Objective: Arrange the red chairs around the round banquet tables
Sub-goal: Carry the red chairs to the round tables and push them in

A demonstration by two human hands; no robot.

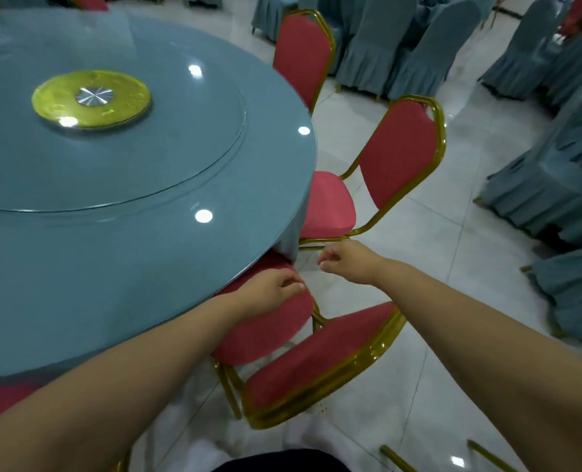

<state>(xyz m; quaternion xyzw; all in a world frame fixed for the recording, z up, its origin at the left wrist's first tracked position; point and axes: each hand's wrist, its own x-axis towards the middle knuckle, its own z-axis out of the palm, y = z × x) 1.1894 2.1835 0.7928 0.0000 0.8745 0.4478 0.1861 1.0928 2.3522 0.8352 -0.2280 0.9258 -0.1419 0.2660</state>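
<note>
Fingers of both hands are loosely curled and grasp nothing: the left hand [271,284] hovers over or rests on the seat of the nearest red chair [272,330], I cannot tell which, and the right hand [345,258] hangs free at centre frame. Filling the upper left is the round blue surface [167,185] with its glass turntable [119,148]. Grey covered chairs [402,46] crowd the top and right. A second red chair [385,172] stands tucked in at centre right, a third [303,52] above it. The nearest chair, lower centre, sits with its seat partly under the rim. Pushed further, I judge its seat could snag the hanging cloth [288,245] and drag it.
</note>
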